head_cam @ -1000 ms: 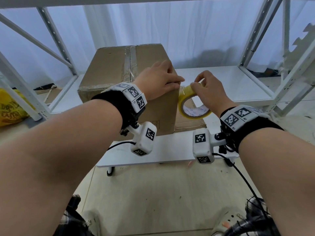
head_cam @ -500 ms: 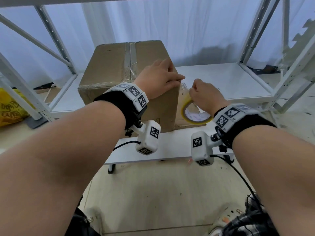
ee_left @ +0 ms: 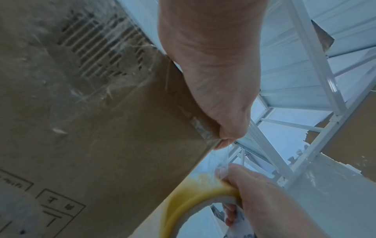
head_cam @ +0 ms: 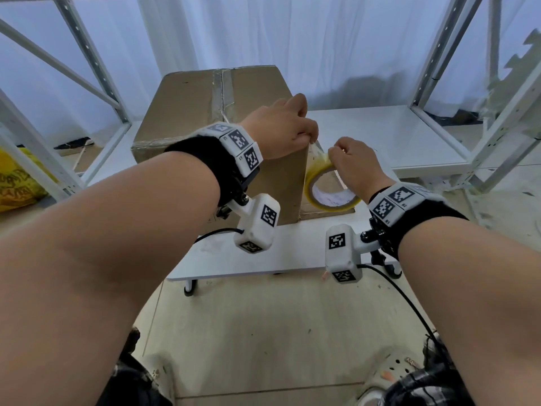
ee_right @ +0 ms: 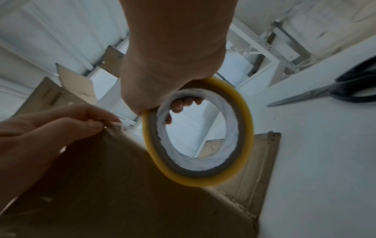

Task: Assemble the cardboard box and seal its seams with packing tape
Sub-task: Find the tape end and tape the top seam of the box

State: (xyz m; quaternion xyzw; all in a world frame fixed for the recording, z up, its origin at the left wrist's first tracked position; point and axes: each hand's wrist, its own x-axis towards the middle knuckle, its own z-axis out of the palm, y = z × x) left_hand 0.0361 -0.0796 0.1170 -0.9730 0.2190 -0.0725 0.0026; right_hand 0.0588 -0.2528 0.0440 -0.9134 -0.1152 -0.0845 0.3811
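Far left, a yellow bag [head_cam: 11, 183] with red lettering, too cropped to read; next, the cardboard box [head_cam: 205, 112] upright on the low white table [head_cam: 263, 259], top centre seam already taped, so the work looks to be on the right-hand edge; printed marks low on the near face, boxed characters too blurred to read with confidence; left hand [head_cam: 281, 127] draped over the top right corner, fingers curled, thumb and fingertip pinching the loose tape end [ee_left: 218, 154] against the corner, likely anchoring it so the strip can be drawn taut; just right, the tape roll [head_cam: 328, 194] beside the box wall, gripped by the right hand [head_cam: 355, 165], fingers hooked through the core, probably for unrolling downward; farthest right, scissors [ee_right: 329, 91] lying on the table, within reach for cutting.
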